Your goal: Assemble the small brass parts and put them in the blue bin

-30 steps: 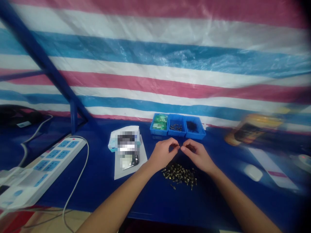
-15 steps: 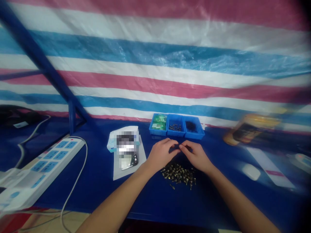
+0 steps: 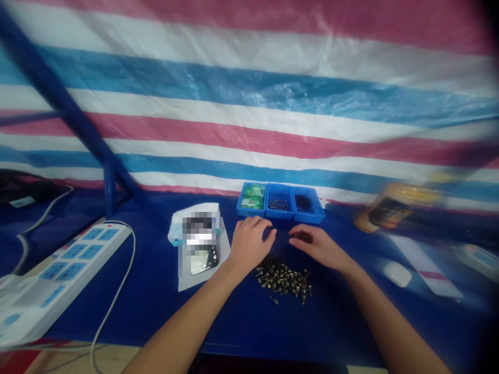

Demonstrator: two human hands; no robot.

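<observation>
My left hand [image 3: 251,241] hovers at the left edge of a heap of small brass-coloured metal parts [image 3: 284,280], its thumb and forefinger apart with nothing visible between them. Across a small gap, my right hand [image 3: 317,246] is above the heap's right side. Its thumb and forefinger are slightly parted, and I see nothing held there. Just beyond the hands stand three joined blue bins: the left bin [image 3: 239,210] holds green and white pieces, the middle bin [image 3: 276,214] small metal parts, the right bin [image 3: 310,217] thin dark pieces.
On the left lie a phone [image 3: 205,261] on white paper and a white power strip [image 3: 74,270] with a cable. A bottle with a yellowish body [image 3: 401,205], blurred, a white rounded case [image 3: 397,274] and a white strip-shaped box [image 3: 427,265] are on the right. Striped sheeting [image 3: 249,119] hangs behind.
The hands, whose fingertips met above the heap, have moved apart. My left hand has shifted left and its thumb and forefinger have opened. The view has shifted slightly.
</observation>
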